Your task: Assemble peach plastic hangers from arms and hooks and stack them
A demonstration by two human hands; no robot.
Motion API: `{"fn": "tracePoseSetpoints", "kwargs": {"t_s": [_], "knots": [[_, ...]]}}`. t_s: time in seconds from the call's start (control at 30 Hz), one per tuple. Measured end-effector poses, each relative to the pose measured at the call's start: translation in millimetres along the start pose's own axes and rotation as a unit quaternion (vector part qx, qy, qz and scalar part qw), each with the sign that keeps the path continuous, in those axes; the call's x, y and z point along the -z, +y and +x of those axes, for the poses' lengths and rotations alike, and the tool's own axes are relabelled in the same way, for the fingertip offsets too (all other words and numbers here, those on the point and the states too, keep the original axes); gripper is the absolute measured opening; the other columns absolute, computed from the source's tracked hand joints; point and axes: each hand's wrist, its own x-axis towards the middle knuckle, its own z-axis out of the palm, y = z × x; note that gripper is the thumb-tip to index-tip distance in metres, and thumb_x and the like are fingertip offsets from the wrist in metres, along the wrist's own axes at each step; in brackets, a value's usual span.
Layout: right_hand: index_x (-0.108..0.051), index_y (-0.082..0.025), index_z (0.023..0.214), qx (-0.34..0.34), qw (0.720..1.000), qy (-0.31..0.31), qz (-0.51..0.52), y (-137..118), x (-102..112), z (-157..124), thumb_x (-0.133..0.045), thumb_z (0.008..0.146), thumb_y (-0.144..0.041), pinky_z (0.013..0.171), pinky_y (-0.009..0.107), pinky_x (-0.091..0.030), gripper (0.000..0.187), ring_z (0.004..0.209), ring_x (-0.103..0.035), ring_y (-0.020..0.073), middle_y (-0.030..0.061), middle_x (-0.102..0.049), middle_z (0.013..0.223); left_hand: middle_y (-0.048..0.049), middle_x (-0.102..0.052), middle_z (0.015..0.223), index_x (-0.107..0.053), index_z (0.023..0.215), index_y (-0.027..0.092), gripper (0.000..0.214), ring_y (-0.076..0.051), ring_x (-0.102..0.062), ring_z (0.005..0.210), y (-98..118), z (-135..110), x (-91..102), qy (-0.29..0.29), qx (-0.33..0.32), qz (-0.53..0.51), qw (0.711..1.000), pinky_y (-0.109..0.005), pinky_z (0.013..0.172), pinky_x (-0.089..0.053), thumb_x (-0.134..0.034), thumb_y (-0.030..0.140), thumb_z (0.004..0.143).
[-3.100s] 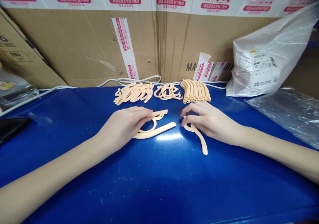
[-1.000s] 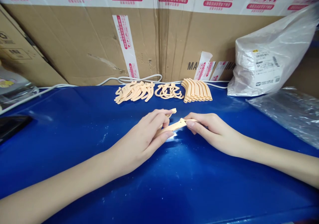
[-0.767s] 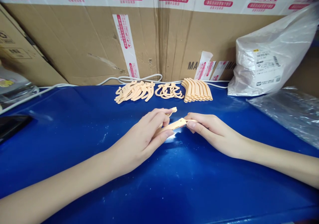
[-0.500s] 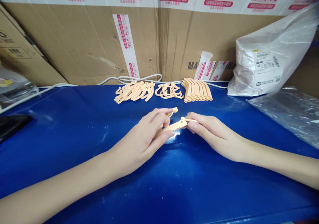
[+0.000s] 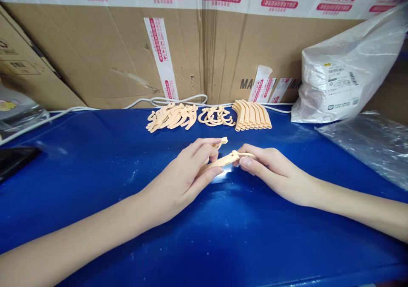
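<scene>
My left hand (image 5: 194,168) is closed on a cream plastic hanger arm (image 5: 228,160) with a small hole near its right end. Another cream end (image 5: 224,140) sticks out above its index finger; the rest of that piece is mostly covered by the fingers. Between thumb and fingers my right hand (image 5: 270,168) pinches a slim curved cream piece (image 5: 247,154). The tip of this curved piece meets the end of the hanger arm. How deep it sits inside cannot be made out.
Behind the hands on the blue table (image 5: 204,244) lie a pile of curved cream strips (image 5: 174,116), several cream hooks (image 5: 216,116) and a row of hollow hanger arms (image 5: 253,115). Cardboard boxes (image 5: 108,57), a white cable (image 5: 137,104) and a white plastic bag (image 5: 338,78) stand behind.
My right hand has shifted slightly left, bringing the tip of the curved piece into the end of the hanger arm. My left hand has hardly moved.
</scene>
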Motion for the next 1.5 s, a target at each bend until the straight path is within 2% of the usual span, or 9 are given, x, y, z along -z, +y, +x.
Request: {"fn": "tracePoseSetpoints", "kwargs": {"t_s": [0.23,0.43,0.73,0.87,1.17,1.3,1.5], "knots": [[-0.048,-0.019,0.083,0.058,0.995,0.032,-0.068,1.2,-2.6,-1.0,-0.039,0.100,-0.036,0.054,0.022,-0.035,0.026,0.056,-0.046,0.0079,-0.0048,-0.051,0.069,-0.0046,-0.041,0.141,-0.049,0.112,0.023,0.018,-0.016,-0.032,0.138,-2.8,-1.2,-2.3,-0.009,-0.022,0.034,0.999,-0.035,0.114,-0.030,-0.036,0.030,0.101],[-0.050,-0.018,0.086,0.085,0.984,0.041,-0.153,3.6,-3.8,-3.5,-0.035,0.101,-0.038,0.051,0.023,-0.037,0.028,0.054,-0.053,0.0101,-0.0016,-0.059,0.069,-0.0042,-0.037,0.145,-0.054,0.107,0.022,0.025,-0.017,-0.030,0.139,0.5,-0.9,-2.6,-0.033,-0.017,0.048,0.998,-0.034,0.115,-0.029,-0.031,0.030,0.102],[-0.051,-0.017,0.083,0.142,0.945,0.084,-0.281,10.2,-4.4,-4.3,-0.027,0.103,-0.040,0.044,0.022,-0.034,0.039,0.045,-0.055,0.0106,-0.0004,-0.060,0.060,-0.0047,-0.037,0.145,-0.054,0.114,0.023,0.027,-0.018,-0.032,0.138,-1.1,-0.7,-4.2,-0.036,-0.031,0.047,0.998,-0.036,0.114,-0.031,-0.031,0.030,0.102],[-0.053,-0.017,0.082,0.168,0.924,0.099,-0.330,9.8,-2.5,-3.2,-0.024,0.103,-0.041,0.041,0.023,-0.029,0.043,0.043,-0.053,0.0108,-0.0001,-0.060,0.057,-0.0053,-0.037,0.145,-0.055,0.111,0.022,0.026,-0.019,-0.032,0.138,-0.3,0.5,-4.0,-0.037,-0.031,0.041,0.998,-0.038,0.115,-0.031,-0.031,0.029,0.102],[-0.053,-0.017,0.076,0.213,0.878,0.116,-0.413,8.1,0.8,-1.7,-0.023,0.103,-0.038,0.041,0.025,-0.022,0.045,0.041,-0.050,0.0105,-0.0004,-0.059,0.055,-0.0056,-0.038,0.144,-0.054,0.119,0.024,0.029,-0.020,-0.033,0.137,-0.1,0.2,-3.4,-0.051,-0.030,0.039,0.997,-0.042,0.115,-0.031,-0.031,0.029,0.102],[-0.053,-0.017,0.078,0.225,0.871,0.115,-0.422,9.4,1.4,-1.5,-0.025,0.104,-0.036,0.042,0.026,-0.023,0.042,0.044,-0.052,0.0104,-0.0008,-0.060,0.058,-0.0050,-0.039,0.145,-0.052,0.124,0.025,0.031,-0.021,-0.035,0.136,-0.5,0.1,-3.8,-0.053,-0.028,0.039,0.997,-0.042,0.115,-0.031,-0.031,0.030,0.102],[-0.052,-0.018,0.076,0.239,0.857,0.110,-0.443,10.8,2.4,-0.7,-0.025,0.104,-0.035,0.043,0.026,-0.024,0.043,0.045,-0.050,0.0102,-0.0013,-0.056,0.056,-0.0057,-0.039,0.144,-0.054,0.121,0.023,0.030,-0.019,-0.033,0.138,-1.6,0.4,-5.3,-0.057,-0.026,0.044,0.997,-0.037,0.114,-0.032,-0.031,0.030,0.102]]}}
